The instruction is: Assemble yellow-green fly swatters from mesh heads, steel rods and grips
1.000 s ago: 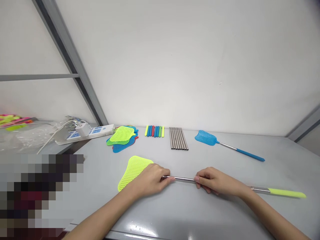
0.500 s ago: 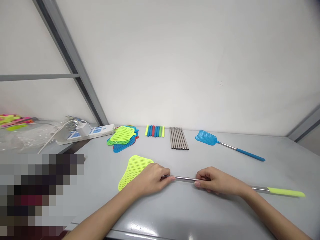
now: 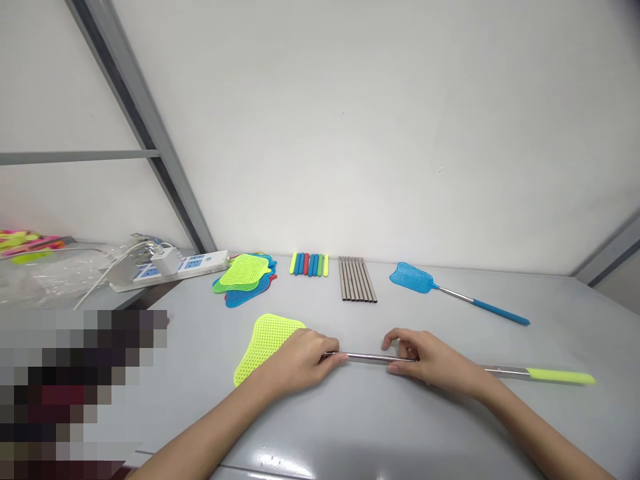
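Note:
A yellow-green fly swatter lies across the front of the table, its perforated head on the left. My left hand pinches its metal rod close to the head, covering the joint. Around the same rod further right is my right hand, thumb below and index finger raised off it; the other fingers are partly hidden. Beyond my right wrist the rod comes out again and ends in a yellow-green handle.
Behind lie a pile of swatter heads, a row of coloured grips, several metal rods and a blue fly swatter. A power strip and clear plastic bags are at left. A white wall closes the back.
The handle end of the swatter has shifted left, towards its head. My right hand has moved slightly left and its index finger has lifted from the rod. My left hand stays put.

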`<state>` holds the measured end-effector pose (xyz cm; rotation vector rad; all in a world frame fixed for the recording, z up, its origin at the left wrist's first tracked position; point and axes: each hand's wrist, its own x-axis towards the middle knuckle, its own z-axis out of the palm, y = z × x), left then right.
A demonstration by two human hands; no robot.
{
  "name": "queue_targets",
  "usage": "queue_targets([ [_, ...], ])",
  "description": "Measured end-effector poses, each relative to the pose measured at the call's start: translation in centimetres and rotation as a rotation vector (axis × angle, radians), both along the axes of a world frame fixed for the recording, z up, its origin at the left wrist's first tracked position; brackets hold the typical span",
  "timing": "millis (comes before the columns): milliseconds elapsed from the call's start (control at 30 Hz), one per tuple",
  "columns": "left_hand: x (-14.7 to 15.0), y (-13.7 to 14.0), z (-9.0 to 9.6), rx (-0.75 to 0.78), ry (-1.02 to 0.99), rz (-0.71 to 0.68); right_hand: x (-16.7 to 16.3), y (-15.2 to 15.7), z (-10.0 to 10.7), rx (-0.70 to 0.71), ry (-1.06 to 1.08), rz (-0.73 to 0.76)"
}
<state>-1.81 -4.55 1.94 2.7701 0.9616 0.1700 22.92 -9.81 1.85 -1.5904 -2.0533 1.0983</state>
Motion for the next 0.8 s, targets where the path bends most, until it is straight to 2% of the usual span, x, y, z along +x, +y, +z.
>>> queue_targets([
  [100, 0.0, 0.0, 0.2, -0.016, 0.002, 0.033, -0.3, 0.1, -0.1, 0.147, -0.067, -0.07],
  [267, -0.1, -0.2, 0.1, -0.048, 0.011, 0.048, -1.1, -0.2, -0.2, 0.206, -0.149, -0.04],
  [567, 0.1, -0.7, -0.4, 0.056, 0.006, 0.008, -1.2, -0.4, -0.7, 0.164, -0.196, 0.005],
  [800, 0.7, -1.3, -0.6, 0.152, 0.025, -0.035, -0.9, -0.4, -0.1, 0.107, -0.149, 0.07],
])
